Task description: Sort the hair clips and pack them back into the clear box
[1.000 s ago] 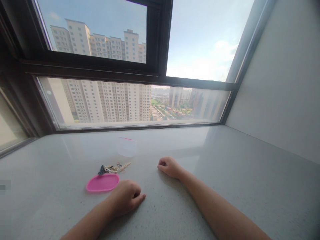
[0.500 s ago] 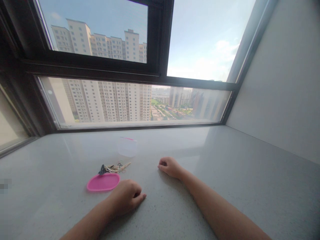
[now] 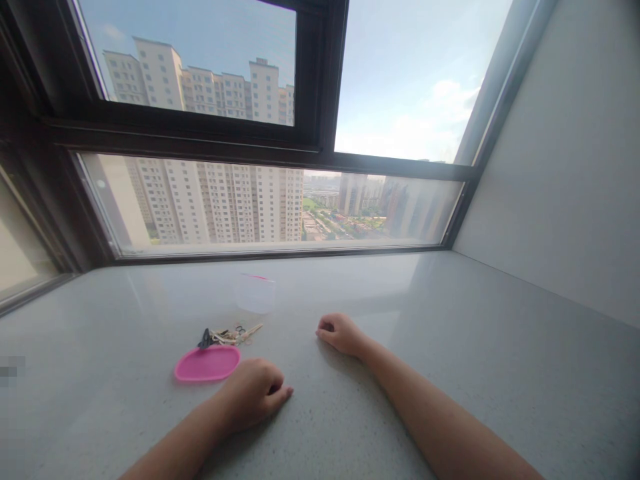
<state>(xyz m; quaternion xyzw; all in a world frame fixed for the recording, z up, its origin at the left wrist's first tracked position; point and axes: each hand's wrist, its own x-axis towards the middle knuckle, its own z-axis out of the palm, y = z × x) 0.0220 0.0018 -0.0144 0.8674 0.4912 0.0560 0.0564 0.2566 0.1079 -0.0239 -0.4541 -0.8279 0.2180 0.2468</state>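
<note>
My left hand (image 3: 253,393) rests on the stone counter (image 3: 400,287) with its fingers curled, holding nothing. It lies right against the lower right edge of a flat pink oval lid (image 3: 207,363). Just beyond that lid is a bunch of keys (image 3: 231,336) with a dark fob and small rings. Farther back stands a clear plastic tub (image 3: 255,295) with a thin pink line along its top. My right hand (image 3: 340,335) lies loosely curled and empty on the counter, to the right of the keys and touching nothing else.
The counter's far edge meets a dark window frame (image 3: 280,255), with high-rise apartment blocks outside. A pale grey wall (image 3: 550,200) bounds the counter on the right. Both forearms lie across the near part of the counter.
Both hands and the objects on the counter keep their places. The whole view has shifted only very slightly.
</note>
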